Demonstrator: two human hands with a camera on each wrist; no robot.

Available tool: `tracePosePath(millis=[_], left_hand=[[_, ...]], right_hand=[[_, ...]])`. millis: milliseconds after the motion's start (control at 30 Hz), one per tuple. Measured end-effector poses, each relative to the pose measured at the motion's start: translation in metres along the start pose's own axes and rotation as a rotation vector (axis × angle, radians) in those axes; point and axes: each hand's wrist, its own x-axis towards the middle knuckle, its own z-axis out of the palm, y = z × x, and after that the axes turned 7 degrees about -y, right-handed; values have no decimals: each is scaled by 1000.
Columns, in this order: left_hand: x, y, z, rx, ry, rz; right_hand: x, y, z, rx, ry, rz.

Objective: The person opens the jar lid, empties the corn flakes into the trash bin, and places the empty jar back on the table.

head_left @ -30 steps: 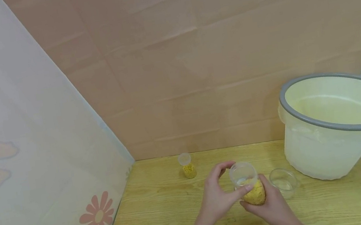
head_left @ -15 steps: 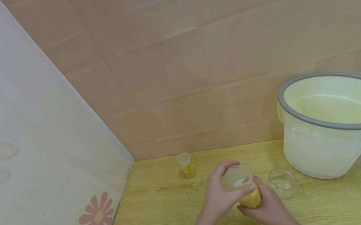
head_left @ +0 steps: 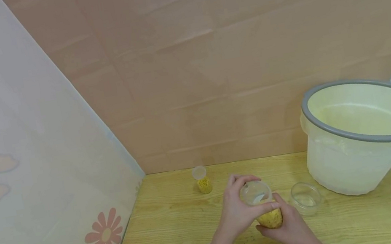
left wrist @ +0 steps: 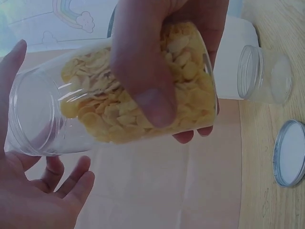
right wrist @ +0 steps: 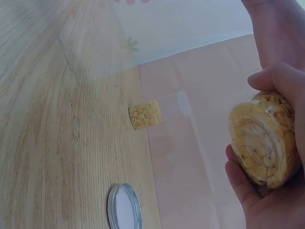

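Both hands are on a clear jar (left wrist: 157, 86) of yellow flakes, held above the wooden table. My right hand (head_left: 288, 224) grips its lower part; in the left wrist view the right thumb (left wrist: 157, 107) lies across the flakes. Around the jar's clear upper end is my left hand (head_left: 234, 212), thumb on the near side and fingers on the far side. In the right wrist view the jar's base (right wrist: 259, 140) faces the camera. Whether the upper end is covered cannot be made out.
An open clear jar (head_left: 306, 198) stands right of the hands. A smaller jar (head_left: 204, 184) with yellow flakes stands at the back. A silver-rimmed lid (right wrist: 125, 207) lies on the table (head_left: 166, 229). A large white tub (head_left: 344, 162) with a grey rim stands at right.
Both hands have shifted slightly left and down with the jar, so it sits further from the open clear jar. The other things have stayed in place.
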Motion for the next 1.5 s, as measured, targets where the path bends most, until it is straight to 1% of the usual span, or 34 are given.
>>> tracePosePath(millis=[233,400,533,667,767,867,967,1133,1300,1400,1500], left_hand=[[1,0,0,0,46,20],[1,1,-2,19,75,22],[0,1,-5,54,107,47],[0,1,-8,56,127,82],[-1,1,-10,58,132,96],[-1,1,-12,60,136,92],[-1,1,-13,42,137,79],[-1,1,-13,21,143,80],[-1,0,-14,-5,135,78],[0,-1,-14,1,138,95],[0,-2,-14,7,143,113]], right_hand=[[0,0,0,-3,10,-9],[-2,-2,-2,-2,22,7],[-3,-1,-4,-18,49,22],[-4,4,-8,-58,88,34],[-4,6,-12,-80,102,44],[-4,7,-16,-99,107,62],[-4,7,-19,-109,116,77],[-4,8,-23,-118,139,78],[-5,10,-25,-134,155,75],[-5,10,-27,-136,159,80],[-5,8,-31,-140,172,69]])
